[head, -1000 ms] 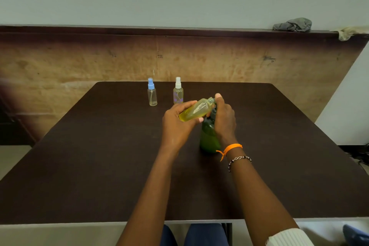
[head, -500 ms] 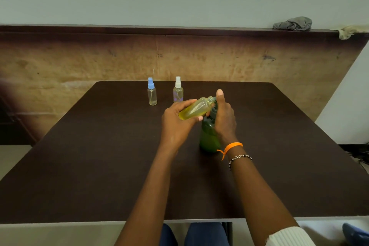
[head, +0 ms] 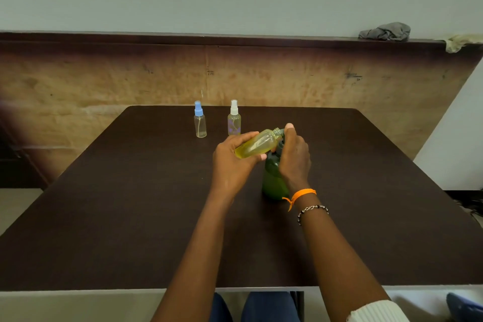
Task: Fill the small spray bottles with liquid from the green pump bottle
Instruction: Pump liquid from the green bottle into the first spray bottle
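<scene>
green bottle (head: pixel 273 178) sits upright on the table (head: pixel 104 217), right under the right hand (head: pixel 294 158), which curls over its pump top | left hand (head: pixel 232 165) grips a tilted open bottle (head: pixel 257 144) of yellow liquid, neck at the pump | further back: blue-cap sprayer (head: pixel 200 120) and white-cap sprayer (head: pixel 234 118), well apart from both hands

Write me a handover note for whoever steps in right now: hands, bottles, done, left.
Left hand grips the uncapped small bottle, tilted, mouth at the pump spout; it holds yellow liquid, not full.
Right hand is on the pump head of the green pump bottle, which stands on the table.
Blue-capped bottle and white-capped bottle stand capped at the far edge; the blue one looks nearly empty, the white one's level is unclear.
Left: finish this fill, recap, do the others.
</scene>
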